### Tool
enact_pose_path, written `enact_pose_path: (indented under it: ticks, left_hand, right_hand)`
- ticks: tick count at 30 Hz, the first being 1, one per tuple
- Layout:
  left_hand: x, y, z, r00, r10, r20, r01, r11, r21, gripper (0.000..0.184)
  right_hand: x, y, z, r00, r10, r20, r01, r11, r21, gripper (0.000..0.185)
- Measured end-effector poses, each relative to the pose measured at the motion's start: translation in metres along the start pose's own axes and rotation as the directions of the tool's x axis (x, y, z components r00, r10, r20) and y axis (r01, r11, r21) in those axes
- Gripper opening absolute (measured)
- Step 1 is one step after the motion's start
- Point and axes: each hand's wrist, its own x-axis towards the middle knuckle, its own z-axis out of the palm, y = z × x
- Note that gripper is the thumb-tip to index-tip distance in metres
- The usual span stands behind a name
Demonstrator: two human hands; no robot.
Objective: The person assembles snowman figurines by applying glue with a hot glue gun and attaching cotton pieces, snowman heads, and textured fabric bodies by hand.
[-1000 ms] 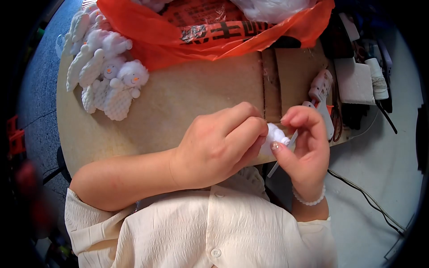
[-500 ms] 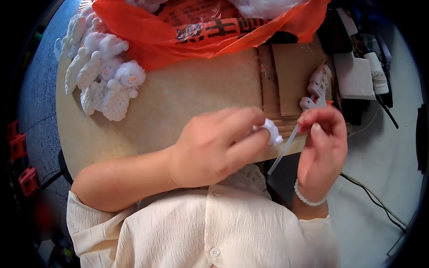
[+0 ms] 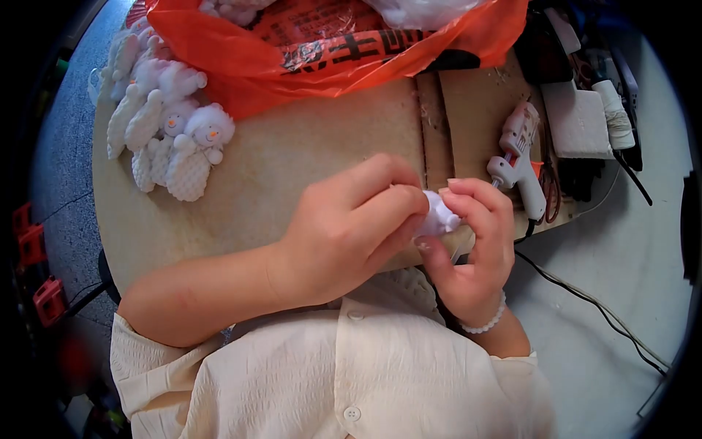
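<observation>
A small white piece [image 3: 439,217] is between my two hands, above the table's front edge. My left hand [image 3: 358,227] is closed with its fingertips round the left end of this piece. My right hand [image 3: 475,249] holds the right end between thumb and fingers. Part of a thin translucent stick [image 3: 457,254] shows behind the right thumb; the rest is hidden. A pink and white glue gun [image 3: 521,161] lies just beyond my right hand.
White snowman figures [image 3: 191,146] are piled at the table's [image 3: 292,139] left. An orange plastic bag [image 3: 329,73] lies at the back. A white block [image 3: 578,124] and a thread spool [image 3: 614,117] are at the right. Cables [image 3: 599,314] run at the lower right.
My right hand moved away to the right with the stick, then came back left onto the white piece. My left hand stayed on the piece. The view shifted slightly.
</observation>
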Motion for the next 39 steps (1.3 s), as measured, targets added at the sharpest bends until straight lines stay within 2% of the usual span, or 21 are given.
enact_pose_path:
  ticks: [1,7,13,16,18,22,25,28,30,32,34,35,36,37,39]
  left_hand:
    - [0.000,0.000,0.000,1.000,0.024,0.012,-0.024,1.000,0.017,0.016]
    - [-0.001,0.000,0.002,0.999,0.036,-0.022,-0.035,0.999,0.025,0.017]
    - [-0.001,-0.001,0.001,1.000,-0.013,-0.021,0.013,1.000,-0.012,0.015]
    - [-0.001,0.000,0.001,0.998,-0.057,-0.027,0.055,0.997,-0.046,0.014]
    - [-0.001,0.000,0.001,0.998,-0.063,-0.021,0.062,0.996,-0.057,0.014]
    - [-0.002,0.004,-0.001,0.997,-0.062,0.042,0.065,0.995,-0.070,0.014]
    - [-0.004,0.004,0.001,0.998,-0.048,0.037,0.050,0.997,-0.060,0.014]
    - [-0.003,0.004,-0.001,0.998,-0.040,0.040,0.043,0.996,-0.072,0.014]
    - [-0.003,0.003,-0.001,0.998,-0.057,0.037,0.059,0.995,-0.074,0.014]
    - [-0.003,0.003,0.000,0.997,-0.063,0.034,0.066,0.995,-0.077,0.015]
    - [-0.004,0.003,-0.001,0.997,-0.068,0.032,0.070,0.995,-0.074,0.014]
    - [-0.004,0.003,-0.001,0.997,-0.071,0.029,0.073,0.995,-0.074,0.015]
    - [-0.003,0.003,-0.002,0.997,-0.072,0.027,0.074,0.995,-0.074,0.015]
    - [-0.002,0.003,-0.001,0.997,-0.071,0.025,0.072,0.995,-0.074,0.015]
    - [-0.001,0.002,0.001,0.999,-0.047,-0.006,0.046,0.995,-0.085,0.014]
  right_hand:
    - [0.002,-0.002,-0.001,0.998,0.057,0.007,-0.057,0.996,0.068,0.036]
    - [0.000,0.004,-0.001,0.999,-0.048,0.005,0.048,0.997,-0.059,0.026]
    - [-0.004,0.006,-0.003,0.984,-0.176,0.003,0.174,0.971,-0.167,0.029]
    - [-0.004,0.006,-0.001,0.946,-0.324,0.016,0.309,0.883,-0.354,0.025]
    - [-0.005,0.002,-0.003,0.939,-0.341,0.033,0.323,0.849,-0.418,0.023]
    - [0.000,0.003,-0.010,0.884,-0.456,0.103,0.450,0.771,-0.451,0.018]
    - [0.011,-0.009,-0.022,0.956,-0.246,0.159,0.282,0.921,-0.270,0.016]
    - [-0.002,0.000,-0.021,0.779,-0.591,0.210,0.623,0.687,-0.374,0.014]
    - [-0.006,-0.001,-0.021,0.787,-0.588,0.185,0.610,0.699,-0.373,0.020]
    - [-0.005,0.006,-0.017,0.843,-0.536,0.044,0.513,0.777,-0.363,0.026]
    - [-0.004,0.005,-0.015,0.976,-0.212,-0.051,0.205,0.972,-0.115,0.037]
    - [-0.004,0.005,-0.013,0.997,-0.031,-0.064,0.033,0.999,0.022,0.043]
    - [-0.003,0.005,-0.013,0.987,0.149,-0.054,-0.139,0.978,0.157,0.049]
    - [-0.005,0.006,-0.017,0.975,0.196,0.102,-0.210,0.964,0.164,0.058]
    - [-0.014,0.002,-0.008,0.955,0.269,0.126,-0.292,0.930,0.226,0.059]
